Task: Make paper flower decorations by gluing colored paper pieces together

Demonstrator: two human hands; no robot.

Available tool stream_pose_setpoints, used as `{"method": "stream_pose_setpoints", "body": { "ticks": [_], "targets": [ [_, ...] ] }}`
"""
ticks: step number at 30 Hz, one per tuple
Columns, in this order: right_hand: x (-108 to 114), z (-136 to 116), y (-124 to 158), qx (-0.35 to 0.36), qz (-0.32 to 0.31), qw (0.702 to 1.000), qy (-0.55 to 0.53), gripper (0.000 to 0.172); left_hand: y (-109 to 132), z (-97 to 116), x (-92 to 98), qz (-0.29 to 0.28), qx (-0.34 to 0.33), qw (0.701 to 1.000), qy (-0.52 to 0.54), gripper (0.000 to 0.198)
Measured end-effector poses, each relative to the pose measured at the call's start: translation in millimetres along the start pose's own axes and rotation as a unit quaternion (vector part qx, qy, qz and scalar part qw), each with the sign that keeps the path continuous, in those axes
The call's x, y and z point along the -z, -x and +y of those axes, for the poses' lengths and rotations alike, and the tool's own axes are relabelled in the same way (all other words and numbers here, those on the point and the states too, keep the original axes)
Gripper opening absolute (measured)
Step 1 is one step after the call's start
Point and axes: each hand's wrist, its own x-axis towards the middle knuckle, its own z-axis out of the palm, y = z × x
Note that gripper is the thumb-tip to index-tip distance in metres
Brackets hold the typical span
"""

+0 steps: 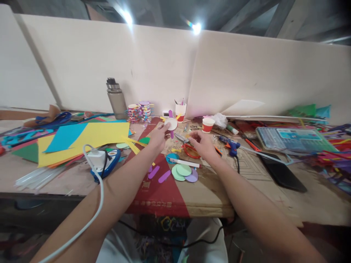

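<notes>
- The cardboard-covered brown-and-red desk point(212, 201) carries everything; its middle is kept for small pieces, perhaps so both hands can meet there.
- The large flat yellow paper sheet point(106, 133) lies off to the left, likely to keep its spread away from the hands.
- The clear rectangular plastic case with a light-blue label point(290, 135) sits at the right, outside the central area.
- The grey cylindrical bottle with a black lid point(117, 103) stands upright at the back, probably where an elbow would not knock it.
- The left hand point(159, 138) pinches the rim of a white round paper disc with purple and yellow strips point(172, 124) above the middle of the desk, a grip that leaves most of its face and strips uncovered.
- The right hand point(202, 143), fingers bent, is at the orange-red-handled metal scissors point(192, 150); whether it grips them I cannot tell.
- The blue plastic glue gun point(234, 147) lies just right of that hand, seemingly for easy reach.
- Overlapping pale-green paper circles point(178, 173) and flat purple paper strips point(164, 176) lie nearest the person, apparently grouped by shape.
</notes>
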Motion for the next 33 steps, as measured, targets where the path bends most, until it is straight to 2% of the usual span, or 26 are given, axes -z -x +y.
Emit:
{"method": "stream_pose_setpoints", "body": {
  "ticks": [4, 9, 12, 14, 17, 21, 24, 25, 28, 31, 33],
  "targets": [
    [-7.6, -1.7, 3.4, 0.042, -0.060, 0.995, 0.075, 0.006, -2.8, 1.1, 1.3, 0.014, -0.003, 1.000, 0.011, 0.034],
    [-22.3, 2.9, 4.8, 0.108, -0.142, 0.963, 0.201, 0.015, -4.3, -2.5, 1.6, 0.026, -0.011, 1.000, -0.003, 0.034],
    [-31.5, 2.7, 5.7, 0.118, -0.180, 0.938, 0.271, 0.019, -4.4, -4.0, 1.7, 0.031, -0.023, 0.999, -0.016, 0.032],
    [-35.2, 0.4, 5.4, 0.118, -0.184, 0.930, 0.294, 0.017, -3.9, -3.8, 1.2, 0.023, -0.017, 1.000, -0.008, 0.032],
    [-31.0, -3.5, 2.4, 0.122, -0.136, 0.945, 0.272, 0.015, -3.0, -2.3, 0.0, 0.000, 0.000, 1.000, 0.012, 0.033],
    [0.9, -0.9, -5.1, 0.114, -0.012, 0.974, 0.195, 0.017, -3.3, -1.8, -0.3, -0.004, 0.011, 1.000, 0.010, 0.034],
    [38.5, 9.1, -9.0, 0.036, 0.101, 0.973, 0.206, 0.021, -3.6, -3.1, 0.2, -0.006, 0.016, 1.000, 0.008, 0.035],
    [51.4, 13.4, -9.0, 0.004, 0.119, 0.966, 0.230, 0.023, -3.5, -3.6, 0.1, -0.008, 0.017, 1.000, 0.009, 0.035],
    [86.3, 27.6, -3.3, -0.092, 0.129, 0.918, 0.363, 0.029, -1.9, -4.2, -1.2, -0.011, 0.021, 1.000, 0.007, 0.035],
    [109.9, 43.6, 8.2, -0.188, 0.105, 0.859, 0.464, 0.042, 0.3, -4.5, -3.1, -0.020, 0.019, 1.000, 0.003, 0.034],
    [119.0, 55.2, 14.8, -0.210, 0.082, 0.851, 0.475, 0.047, 0.9, -5.5, -3.9, -0.025, 0.009, 1.000, -0.003, 0.032]
  ]
}}
